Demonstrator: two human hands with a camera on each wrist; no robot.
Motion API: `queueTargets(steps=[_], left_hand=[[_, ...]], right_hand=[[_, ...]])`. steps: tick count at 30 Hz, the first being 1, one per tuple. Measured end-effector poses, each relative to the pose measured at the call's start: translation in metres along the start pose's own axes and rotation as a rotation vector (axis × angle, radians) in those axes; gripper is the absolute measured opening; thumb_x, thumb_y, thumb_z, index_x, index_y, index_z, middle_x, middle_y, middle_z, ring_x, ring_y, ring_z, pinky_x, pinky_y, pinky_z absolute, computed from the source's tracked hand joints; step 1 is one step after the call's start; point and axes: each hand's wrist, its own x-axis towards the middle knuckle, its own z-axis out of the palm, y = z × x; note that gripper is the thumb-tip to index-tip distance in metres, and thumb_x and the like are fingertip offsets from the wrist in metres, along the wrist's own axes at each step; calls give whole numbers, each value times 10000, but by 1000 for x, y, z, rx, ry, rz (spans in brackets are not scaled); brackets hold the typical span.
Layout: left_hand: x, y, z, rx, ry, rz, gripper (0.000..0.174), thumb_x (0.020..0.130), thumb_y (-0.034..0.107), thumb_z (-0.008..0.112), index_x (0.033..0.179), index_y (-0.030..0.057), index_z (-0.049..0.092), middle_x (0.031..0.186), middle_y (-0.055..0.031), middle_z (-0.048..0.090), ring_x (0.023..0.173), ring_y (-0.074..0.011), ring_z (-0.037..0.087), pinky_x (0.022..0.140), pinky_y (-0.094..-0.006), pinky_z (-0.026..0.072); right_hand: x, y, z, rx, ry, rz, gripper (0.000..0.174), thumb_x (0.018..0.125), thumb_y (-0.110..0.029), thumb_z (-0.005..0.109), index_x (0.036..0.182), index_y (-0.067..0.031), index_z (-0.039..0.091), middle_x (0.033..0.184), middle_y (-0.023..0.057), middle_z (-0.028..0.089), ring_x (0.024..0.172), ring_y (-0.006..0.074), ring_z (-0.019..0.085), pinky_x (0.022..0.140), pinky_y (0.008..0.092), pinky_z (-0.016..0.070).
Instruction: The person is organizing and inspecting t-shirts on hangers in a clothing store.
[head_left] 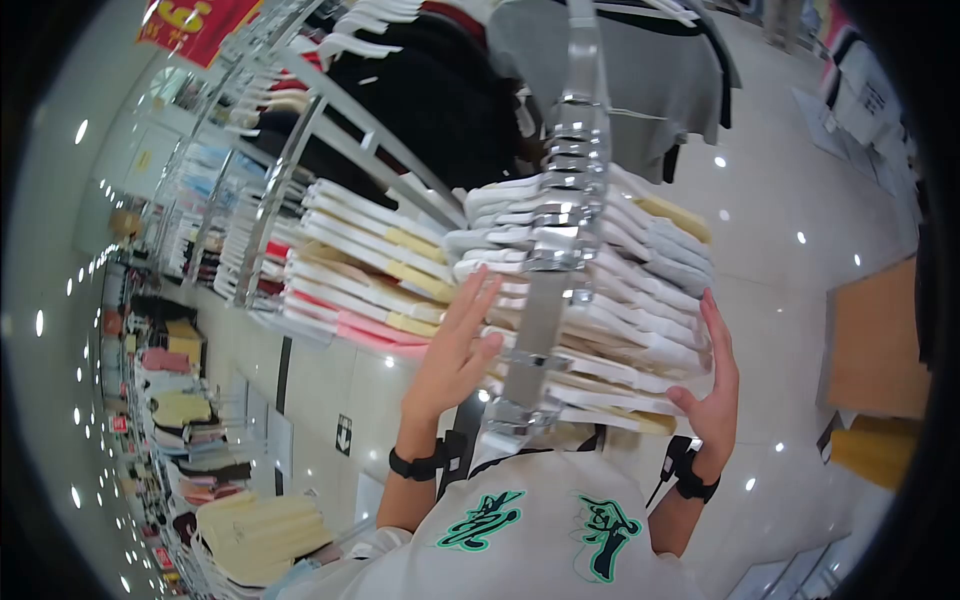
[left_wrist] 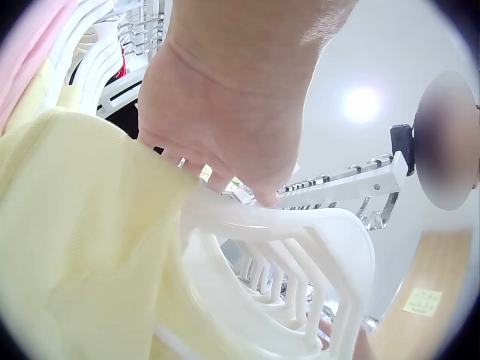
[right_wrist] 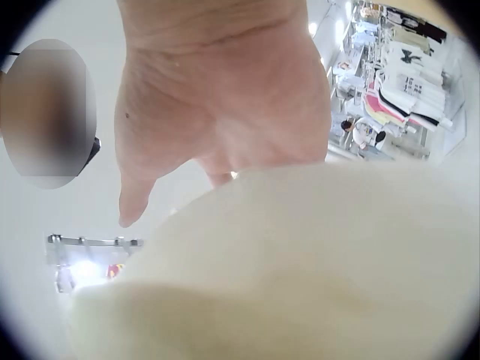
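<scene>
A row of white hangers with pale garments hangs close together from a metal rail before the person. Along the row's left side lies the left hand, fingers extended at the hanger ends. On the opposite side the right hand has its fingers straight up beside the garment shoulders, thumb spread apart. In the left wrist view, a white hanger with a yellow garment hides the left fingers' ends. A cream garment covers most of the right fingers in the right wrist view.
More hangers with yellow and pink garments hang left of the row. Dark clothes and grey tops hang behind it. A wooden panel stands at right on the tiled floor. A red sign is upper left.
</scene>
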Motion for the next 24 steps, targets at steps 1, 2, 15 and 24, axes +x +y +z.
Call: queueTargets(steps=[1,2,15,24], left_hand=[[-4,-6,4,6,16,-14,594,1026,264,514,1582,112,369,1669,-175,261,1540,-387,233,1237,-455,206],[-6,-13,9,59,5,5,601,1031,286,511,1587,116,359,1674,-174,247,1543,-382,225,1235,-485,196],[-15,-27,16,19,48,49,634,1054,385,439,1607,108,300,1690,-163,203,1564,-354,173,1237,-552,127],[-120,-45,-31,-92,80,194,630,984,244,645,1538,71,400,1639,-159,320,1513,-347,299,1221,-465,253]], right_hand=[[1,-3,8,7,-20,-8,1029,705,-540,822,1532,-59,442,1625,160,377,1496,380,350,1203,490,297],[2,-6,16,-183,-62,-66,1057,704,-590,812,1541,-69,432,1637,160,354,1516,386,301,1213,522,246],[-9,-14,41,-467,-71,-116,1000,786,-658,717,1558,-100,414,1657,155,313,1554,388,195,1233,544,166],[-79,-81,123,-416,350,-157,675,855,-207,758,1459,-47,502,1556,159,454,1444,329,410,1191,462,307]])
